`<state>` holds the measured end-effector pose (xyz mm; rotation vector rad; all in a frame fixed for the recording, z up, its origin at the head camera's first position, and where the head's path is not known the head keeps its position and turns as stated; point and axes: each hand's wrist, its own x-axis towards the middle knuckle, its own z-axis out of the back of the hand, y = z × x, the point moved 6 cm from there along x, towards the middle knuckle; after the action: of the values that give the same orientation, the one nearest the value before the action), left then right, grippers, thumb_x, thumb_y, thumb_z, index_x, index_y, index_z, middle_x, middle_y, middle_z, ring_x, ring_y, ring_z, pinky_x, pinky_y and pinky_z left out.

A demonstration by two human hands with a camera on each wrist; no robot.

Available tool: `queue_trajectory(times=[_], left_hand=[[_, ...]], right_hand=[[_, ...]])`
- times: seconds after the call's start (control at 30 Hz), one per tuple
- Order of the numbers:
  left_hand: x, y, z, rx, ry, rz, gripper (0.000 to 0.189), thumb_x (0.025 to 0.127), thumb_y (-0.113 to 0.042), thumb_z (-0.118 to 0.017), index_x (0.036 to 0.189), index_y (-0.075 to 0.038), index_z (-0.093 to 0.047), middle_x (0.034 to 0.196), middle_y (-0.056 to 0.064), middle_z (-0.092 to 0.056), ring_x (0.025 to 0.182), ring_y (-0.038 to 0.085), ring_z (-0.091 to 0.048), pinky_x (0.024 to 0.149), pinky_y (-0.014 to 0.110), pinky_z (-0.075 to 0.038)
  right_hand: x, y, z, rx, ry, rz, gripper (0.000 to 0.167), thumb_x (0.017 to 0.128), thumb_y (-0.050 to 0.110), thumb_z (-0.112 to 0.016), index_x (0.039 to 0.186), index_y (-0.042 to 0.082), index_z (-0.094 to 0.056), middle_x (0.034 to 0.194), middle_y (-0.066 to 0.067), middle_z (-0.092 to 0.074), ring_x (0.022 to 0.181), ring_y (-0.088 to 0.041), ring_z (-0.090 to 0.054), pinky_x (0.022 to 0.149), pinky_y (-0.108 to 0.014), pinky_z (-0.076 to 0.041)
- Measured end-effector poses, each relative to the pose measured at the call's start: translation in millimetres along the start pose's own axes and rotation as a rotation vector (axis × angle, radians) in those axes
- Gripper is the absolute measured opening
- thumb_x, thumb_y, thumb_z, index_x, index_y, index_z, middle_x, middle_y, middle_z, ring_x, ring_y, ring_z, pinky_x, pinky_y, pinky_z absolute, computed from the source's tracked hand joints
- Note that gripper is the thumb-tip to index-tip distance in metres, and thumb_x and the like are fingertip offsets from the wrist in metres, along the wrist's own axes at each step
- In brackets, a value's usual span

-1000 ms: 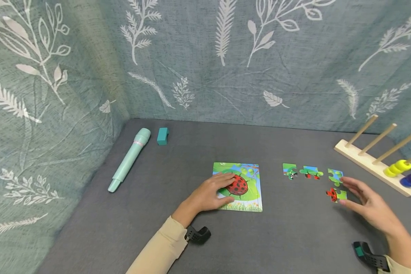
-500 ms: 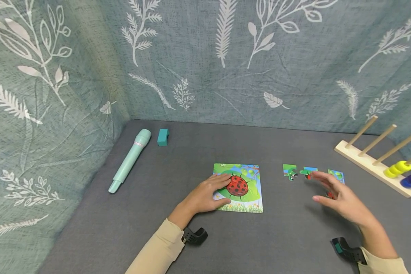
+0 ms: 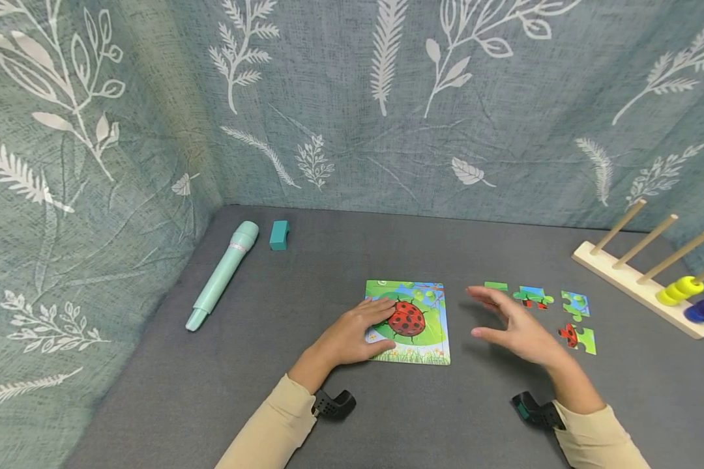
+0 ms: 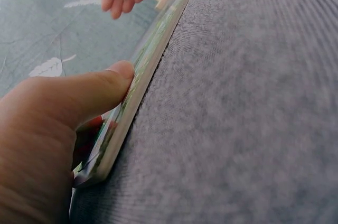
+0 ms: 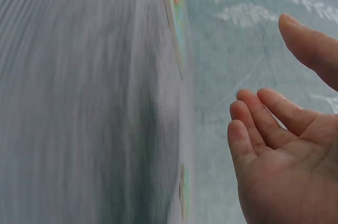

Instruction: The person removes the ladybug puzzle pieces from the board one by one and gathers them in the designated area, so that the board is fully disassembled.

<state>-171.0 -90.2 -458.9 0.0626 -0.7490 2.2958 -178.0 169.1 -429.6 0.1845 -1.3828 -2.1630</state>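
Note:
A square ladybug puzzle lies flat on the dark grey table. My left hand rests on its left side with fingers spread over the picture. The thumb lies along the near edge in the left wrist view. Between the puzzle and the loose pieces, my right hand hovers above the table. Its fingers are loosely extended, apart from the thumb, with nothing in the palm. It partly hides a green puzzle piece. Other pieces lie to the right: a blue-green one and a red-green one.
Another puzzle piece lies in the upper row. A wooden peg stacker with yellow and blue beads stands at the far right. Back left are a mint toy microphone and a teal block. Patterned cloth hangs behind the table.
My right hand has moved left, from beside the rightmost pieces to near the puzzle's right side, uncovering those pieces. My left hand has stayed on the puzzle.

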Motion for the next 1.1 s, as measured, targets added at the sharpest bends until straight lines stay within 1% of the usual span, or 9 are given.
queue_trajectory(times=[0.07, 0.13, 0.3, 0.37, 0.5, 0.57, 0.63, 0.9, 1.1], left_hand=[[0.0, 0.0, -0.2, -0.009, 0.004, 0.003, 0.065, 0.084, -0.034, -0.071, 0.137, -0.002, -0.05, 0.143, 0.013, -0.048, 0.136, 0.025, -0.041, 0.121, 0.036, -0.025], [0.0, 0.2, -0.6, -0.016, 0.008, 0.005, 0.065, 0.085, -0.034, -0.071, 0.137, -0.002, -0.05, 0.143, 0.013, -0.048, 0.136, 0.025, -0.041, 0.121, 0.035, -0.025], [-0.1, 1.8, -1.5, -0.01, 0.005, 0.004, 0.065, 0.085, -0.035, -0.071, 0.137, -0.002, -0.05, 0.143, 0.012, -0.048, 0.136, 0.025, -0.041, 0.121, 0.035, -0.025], [-0.2, 2.1, -1.7, -0.005, 0.001, 0.0, 0.065, 0.084, -0.035, -0.071, 0.137, -0.002, -0.051, 0.143, 0.012, -0.048, 0.136, 0.025, -0.041, 0.12, 0.036, -0.026], [-0.3, 2.4, -2.0, -0.005, -0.003, -0.003, 0.065, 0.084, -0.035, -0.071, 0.136, -0.002, -0.051, 0.142, 0.012, -0.049, 0.135, 0.025, -0.042, 0.12, 0.038, -0.027], [-0.4, 2.7, -2.4, -0.003, 0.0, -0.002, 0.064, 0.084, -0.035, -0.071, 0.136, -0.002, -0.051, 0.142, 0.012, -0.049, 0.135, 0.025, -0.042, 0.12, 0.038, -0.027], [-0.6, 3.0, -2.7, -0.004, 0.005, 0.005, 0.065, 0.085, -0.035, -0.07, 0.137, -0.002, -0.05, 0.143, 0.012, -0.048, 0.136, 0.025, -0.041, 0.12, 0.037, -0.027], [-0.5, 2.2, -2.5, -0.009, 0.02, 0.018, 0.065, 0.085, -0.036, -0.069, 0.138, -0.003, -0.049, 0.144, 0.01, -0.047, 0.137, 0.023, -0.04, 0.121, 0.037, -0.025], [0.7, 1.1, -0.9, -0.006, 0.009, 0.006, 0.065, 0.085, -0.036, -0.07, 0.137, -0.002, -0.05, 0.143, 0.011, -0.048, 0.136, 0.023, -0.041, 0.12, 0.037, -0.026]], right_hand=[[5.0, 1, -7, 0.016, 0.009, -0.009, 0.064, 0.085, 0.006, -0.07, 0.14, -0.003, -0.038, 0.14, -0.028, -0.04, 0.125, 0.008, -0.038, 0.103, -0.003, -0.032], [10.1, 3, -13, 0.016, 0.016, -0.004, 0.064, 0.084, 0.007, -0.07, 0.139, -0.003, -0.038, 0.141, -0.026, -0.041, 0.127, 0.001, -0.04, 0.104, -0.004, -0.032], [22.8, 6, -29, 0.025, 0.051, 0.023, 0.064, 0.084, 0.009, -0.071, 0.138, -0.004, -0.039, 0.141, -0.025, -0.042, 0.13, -0.032, -0.041, 0.107, -0.007, -0.033], [27.4, 6, -35, 0.016, 0.062, 0.035, 0.064, 0.085, 0.011, -0.071, 0.138, -0.004, -0.04, 0.14, -0.024, -0.043, 0.129, -0.038, -0.041, 0.109, -0.013, -0.036], [35.8, 7, -46, -0.004, 0.084, 0.053, 0.061, 0.086, 0.013, -0.07, 0.137, -0.004, -0.042, 0.139, -0.023, -0.046, 0.128, -0.038, -0.044, 0.11, -0.034, -0.041], [40.3, 8, -51, 0.006, 0.098, 0.053, 0.061, 0.086, 0.013, -0.07, 0.137, -0.004, -0.042, 0.139, -0.024, -0.045, 0.129, -0.038, -0.044, 0.11, -0.045, -0.039], [44.7, 8, -56, 0.027, 0.119, 0.032, 0.061, 0.086, 0.012, -0.07, 0.138, -0.004, -0.041, 0.141, -0.023, -0.044, 0.13, -0.039, -0.042, 0.11, -0.052, -0.035], [55.0, 2, -70, 0.049, 0.126, -0.032, 0.061, 0.085, 0.009, -0.071, 0.137, -0.004, -0.042, 0.14, -0.022, -0.045, 0.131, -0.039, -0.043, 0.111, -0.053, -0.036], [54.7, 0, -75, -0.004, 0.114, -0.053, 0.062, 0.083, 0.014, -0.073, 0.135, -0.005, -0.045, 0.137, -0.02, -0.048, 0.126, -0.036, -0.049, 0.108, -0.051, -0.04]])
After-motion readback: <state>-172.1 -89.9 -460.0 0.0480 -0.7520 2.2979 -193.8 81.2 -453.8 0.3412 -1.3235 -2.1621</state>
